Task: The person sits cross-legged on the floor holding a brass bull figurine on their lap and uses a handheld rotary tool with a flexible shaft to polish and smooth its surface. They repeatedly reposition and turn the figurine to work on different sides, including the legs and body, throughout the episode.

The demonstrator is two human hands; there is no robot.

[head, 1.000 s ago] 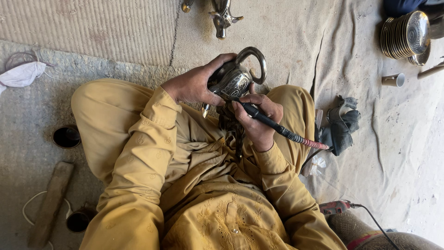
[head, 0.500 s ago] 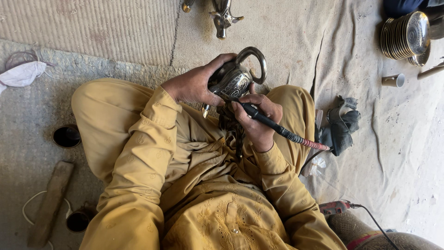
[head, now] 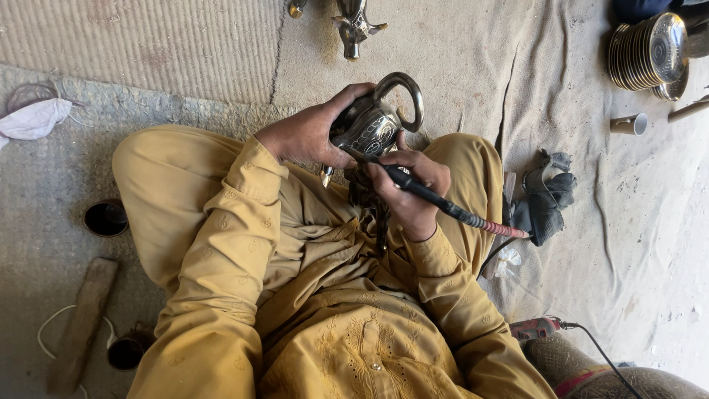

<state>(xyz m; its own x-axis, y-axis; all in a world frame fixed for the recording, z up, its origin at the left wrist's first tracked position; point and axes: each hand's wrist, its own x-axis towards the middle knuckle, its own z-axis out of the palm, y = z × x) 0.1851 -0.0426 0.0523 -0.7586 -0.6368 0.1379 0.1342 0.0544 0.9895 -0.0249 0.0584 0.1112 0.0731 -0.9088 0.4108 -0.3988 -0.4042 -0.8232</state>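
Two hands work close together above your lap. Your left hand [head: 310,137] is closed around the body of a dark metal jug [head: 369,125] with engraved patterns, and its fingers [head: 353,94] wrap over the top, near the curved handle [head: 405,92]. The jug is held in the air over your crossed legs, tilted, with the handle pointing away from you. Your right hand [head: 410,188] is closed on a black pen-shaped engraving tool [head: 436,201], gripped like a pencil; the tip meets the side of the jug just beside your left thumb. The rear part of the tool, wrapped in red, runs out to your right over your knee.

You sit on a floor covered with a pale cloth [head: 650,222]. A stack of shiny metal plates [head: 642,52] stands far at the right, with a small cup [head: 629,123] near it. A dark crumpled rag [head: 548,196] lies just beside your right knee. A small metal animal figure [head: 353,26] stands ahead of the jug. At your left there are a round dark pot [head: 105,218], a wooden block [head: 81,321] and a white cloth [head: 33,118]. A red power device [head: 533,329] with a black cable lies near your right elbow.
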